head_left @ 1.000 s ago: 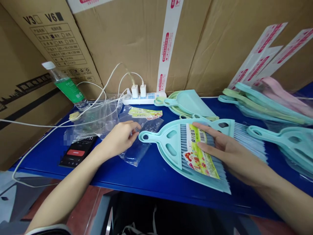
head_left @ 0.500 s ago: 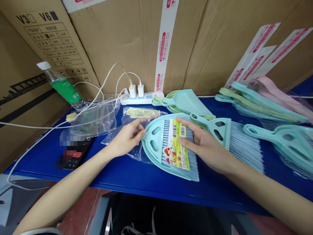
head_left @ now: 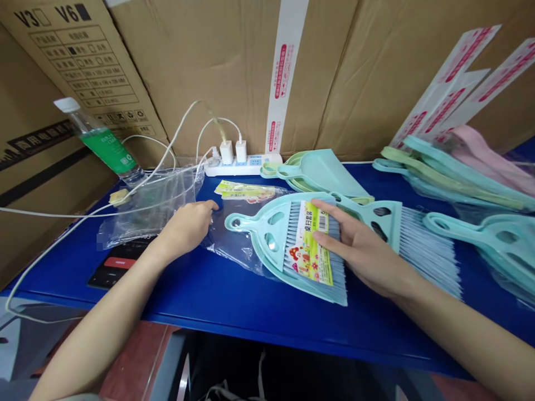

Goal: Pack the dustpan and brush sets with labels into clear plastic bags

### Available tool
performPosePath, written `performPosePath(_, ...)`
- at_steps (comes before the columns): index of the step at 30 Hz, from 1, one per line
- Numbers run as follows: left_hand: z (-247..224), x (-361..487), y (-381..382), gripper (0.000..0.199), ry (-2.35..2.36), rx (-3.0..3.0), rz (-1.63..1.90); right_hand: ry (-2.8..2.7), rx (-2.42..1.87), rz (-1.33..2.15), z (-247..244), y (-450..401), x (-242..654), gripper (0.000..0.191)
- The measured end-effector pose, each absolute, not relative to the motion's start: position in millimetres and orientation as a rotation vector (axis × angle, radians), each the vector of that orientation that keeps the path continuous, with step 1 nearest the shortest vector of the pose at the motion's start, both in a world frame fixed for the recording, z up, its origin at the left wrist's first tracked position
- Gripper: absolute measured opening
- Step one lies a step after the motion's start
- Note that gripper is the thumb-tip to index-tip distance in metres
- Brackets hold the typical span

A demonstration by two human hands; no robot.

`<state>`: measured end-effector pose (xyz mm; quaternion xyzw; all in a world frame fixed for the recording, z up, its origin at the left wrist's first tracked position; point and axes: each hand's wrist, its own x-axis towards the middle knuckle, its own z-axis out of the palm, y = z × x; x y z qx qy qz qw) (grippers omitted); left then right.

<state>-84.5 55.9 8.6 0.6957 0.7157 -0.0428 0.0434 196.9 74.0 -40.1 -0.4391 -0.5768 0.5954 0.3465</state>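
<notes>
A turquoise hand brush (head_left: 278, 225) with grey-blue bristles lies in a matching dustpan (head_left: 267, 262), handles pointing left. A yellow printed label card (head_left: 313, 245) sits across its bristles. My right hand (head_left: 361, 245) grips the brush and card from the right, thumb and a finger on the card. Left of the handles, my left hand (head_left: 188, 225) is closed at the edge of a clear plastic bag (head_left: 234, 250); its thumb is hidden. The bag lies partly beneath the dustpan and has yellow cards (head_left: 246, 191) at its top.
Another brush (head_left: 426, 245) lies right of my right hand. Stacked dustpans (head_left: 326, 170) and bagged sets (head_left: 468, 172) stand behind and right. A power strip (head_left: 246, 165), tilted water bottle (head_left: 106, 147), phone (head_left: 117, 264), loose cables and another clear bag (head_left: 150, 195) are to the left.
My left hand has left the brush and dustpan handles and moved left to the bag's edge, uncovering the handles. My right hand stays on the brush and card.
</notes>
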Motion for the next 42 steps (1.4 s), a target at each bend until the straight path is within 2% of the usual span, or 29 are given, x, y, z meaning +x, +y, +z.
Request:
performPosePath(7, 12.9, -86.0, 52.9, 0.022, 1.847, 2.005, 0.118, -1.559, -1.146, 1.511, -44.7, 75.5, 193.3, 0.074)
performPosePath(13, 9.2, -90.2, 57.2, 0.025, 1.879, 2.067, 0.11, -1.546, -1.179, 1.586, -45.2, 77.0, 192.6, 0.068)
performPosePath(19, 5.9, -92.2, 59.3, 0.019, 1.883, 2.162, 0.154, -1.66, -1.125, 1.523, -44.4, 76.5, 193.8, 0.07)
performPosePath(25, 10.7, -94.0, 57.1, 0.018, 2.138, 2.233, 0.085, -1.651, -1.137, 1.581, -46.1, 77.0, 195.4, 0.075)
performPosePath(36, 16.8, -92.9, 51.8, 0.025, 2.522, 2.211, -0.34, -1.62, -1.119, 1.593, -45.9, 75.7, 196.1, 0.087)
performPosePath(39, 16.2, -96.6, 50.3, 0.028, 2.595, 2.208, -0.343, -1.671, -1.13, 1.56, -43.7, 74.4, 195.8, 0.074)
performPosePath(42, 16.0, -100.9, 49.0, 0.028, 2.643, 2.206, -0.203, -1.778, -1.131, 1.498, -41.2, 73.4, 196.4, 0.059)
